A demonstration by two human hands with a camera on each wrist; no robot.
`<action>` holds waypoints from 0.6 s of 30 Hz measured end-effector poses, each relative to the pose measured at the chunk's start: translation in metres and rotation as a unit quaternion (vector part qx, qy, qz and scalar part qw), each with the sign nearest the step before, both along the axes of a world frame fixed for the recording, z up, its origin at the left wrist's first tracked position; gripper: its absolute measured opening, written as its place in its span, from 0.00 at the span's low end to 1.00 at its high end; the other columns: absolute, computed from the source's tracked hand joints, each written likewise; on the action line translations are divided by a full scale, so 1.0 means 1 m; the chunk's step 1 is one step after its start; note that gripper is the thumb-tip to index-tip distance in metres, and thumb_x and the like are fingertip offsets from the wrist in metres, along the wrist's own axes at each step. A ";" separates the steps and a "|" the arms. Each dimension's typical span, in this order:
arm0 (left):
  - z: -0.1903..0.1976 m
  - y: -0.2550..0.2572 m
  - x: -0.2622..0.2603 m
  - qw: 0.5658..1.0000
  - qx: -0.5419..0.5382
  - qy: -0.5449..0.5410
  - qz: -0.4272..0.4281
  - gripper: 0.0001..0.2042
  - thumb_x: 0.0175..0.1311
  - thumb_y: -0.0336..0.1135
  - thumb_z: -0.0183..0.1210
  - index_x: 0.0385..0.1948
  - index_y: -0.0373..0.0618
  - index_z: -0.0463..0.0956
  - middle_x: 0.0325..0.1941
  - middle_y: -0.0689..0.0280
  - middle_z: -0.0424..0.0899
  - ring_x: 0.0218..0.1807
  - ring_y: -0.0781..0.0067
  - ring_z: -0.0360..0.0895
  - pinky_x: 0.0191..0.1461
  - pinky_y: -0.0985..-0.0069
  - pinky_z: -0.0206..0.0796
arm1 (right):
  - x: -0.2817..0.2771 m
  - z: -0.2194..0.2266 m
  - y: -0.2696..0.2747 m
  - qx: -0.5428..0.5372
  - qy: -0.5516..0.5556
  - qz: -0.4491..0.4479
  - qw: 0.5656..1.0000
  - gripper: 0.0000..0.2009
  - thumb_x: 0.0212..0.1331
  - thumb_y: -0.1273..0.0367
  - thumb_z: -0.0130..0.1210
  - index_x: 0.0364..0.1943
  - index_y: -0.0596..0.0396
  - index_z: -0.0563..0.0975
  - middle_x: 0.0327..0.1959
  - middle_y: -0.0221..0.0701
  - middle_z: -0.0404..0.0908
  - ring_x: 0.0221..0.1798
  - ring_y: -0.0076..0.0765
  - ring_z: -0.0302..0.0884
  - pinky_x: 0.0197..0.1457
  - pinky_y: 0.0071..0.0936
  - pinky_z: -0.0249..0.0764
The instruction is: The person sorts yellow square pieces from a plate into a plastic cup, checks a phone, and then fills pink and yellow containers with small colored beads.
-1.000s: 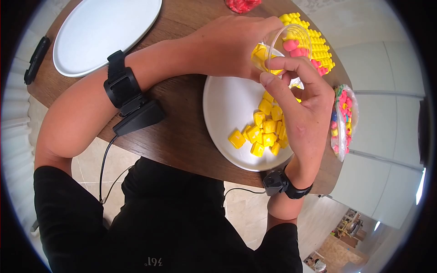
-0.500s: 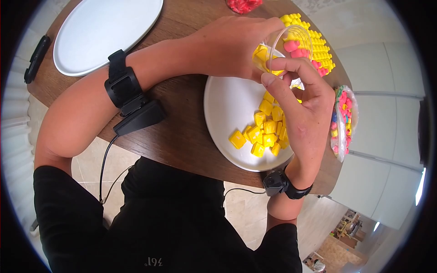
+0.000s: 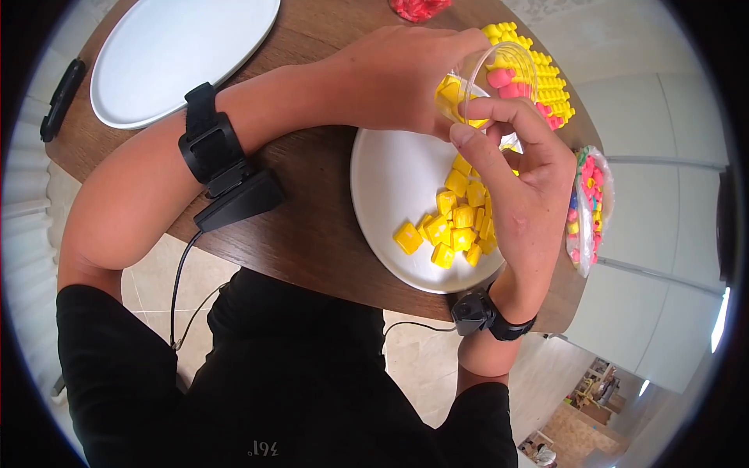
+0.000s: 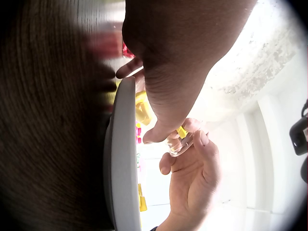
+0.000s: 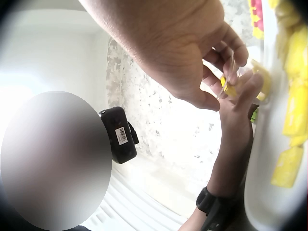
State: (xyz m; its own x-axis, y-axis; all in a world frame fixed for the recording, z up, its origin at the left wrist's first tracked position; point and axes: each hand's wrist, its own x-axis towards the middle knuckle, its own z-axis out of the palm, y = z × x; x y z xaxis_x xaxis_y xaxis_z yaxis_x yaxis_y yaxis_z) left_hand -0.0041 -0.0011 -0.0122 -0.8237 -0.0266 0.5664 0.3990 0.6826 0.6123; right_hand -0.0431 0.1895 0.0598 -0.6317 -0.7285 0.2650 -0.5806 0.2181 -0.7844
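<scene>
A clear plastic cup [image 3: 503, 66] with small yellow wrapped pieces [image 3: 451, 92] inside is tipped on its side above the right part of a white oval plate [image 3: 382, 203]. My left hand [image 3: 398, 78] grips the cup around its body from behind. My right hand [image 3: 524, 175] is at the cup's mouth, thumb and index finger pinching its rim; the rim shows between these fingers in the right wrist view, beside a yellow piece [image 5: 228, 87] in the cup. More yellow pieces [image 3: 456, 222] lie heaped on the plate under my right hand, which hides part of them.
A second white plate [image 3: 179, 54] stands at the far left. Yellow knobbly pieces [image 3: 546, 74] with pink ones fill the back right. Near the right edge sits a plastic bag [image 3: 591, 210] of colourful pieces. Something red [image 3: 420, 8] lies at the back.
Both hands and the cup shift very slightly to the right in the head view. The grip on the cup and the yellow pieces look the same.
</scene>
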 end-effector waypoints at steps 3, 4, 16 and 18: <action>-0.001 -0.001 0.000 1.000 0.000 0.001 0.001 0.37 0.47 0.43 0.78 0.61 0.45 0.72 0.51 0.53 0.85 0.54 0.49 0.84 0.56 0.60 0.75 | 0.000 0.000 0.000 0.001 0.002 0.000 1.000 0.07 0.55 0.73 0.72 0.37 0.55 0.87 0.32 0.22 0.78 0.36 0.18 0.70 0.31 0.19 0.64; -0.002 -0.001 0.000 1.000 -0.005 0.000 0.002 0.37 0.47 0.44 0.78 0.61 0.45 0.72 0.51 0.53 0.85 0.54 0.49 0.84 0.56 0.60 0.75 | -0.001 -0.001 0.001 -0.001 0.000 0.001 1.000 0.07 0.55 0.73 0.72 0.37 0.55 0.87 0.32 0.22 0.78 0.36 0.18 0.70 0.31 0.19 0.64; -0.001 -0.001 -0.001 1.000 -0.012 0.006 0.001 0.35 0.48 0.43 0.76 0.60 0.45 0.72 0.49 0.54 0.85 0.53 0.47 0.83 0.55 0.60 0.74 | 0.000 -0.003 0.000 -0.018 -0.031 0.000 0.999 0.07 0.55 0.74 0.72 0.38 0.56 0.87 0.32 0.22 0.77 0.36 0.18 0.68 0.30 0.18 0.64; -0.002 -0.002 -0.001 0.999 -0.031 0.028 0.007 0.37 0.48 0.46 0.78 0.60 0.42 0.72 0.48 0.53 0.87 0.52 0.50 0.85 0.54 0.60 0.76 | 0.001 -0.002 0.000 -0.016 -0.036 -0.001 0.999 0.07 0.55 0.74 0.72 0.37 0.57 0.87 0.32 0.22 0.77 0.36 0.18 0.68 0.30 0.18 0.63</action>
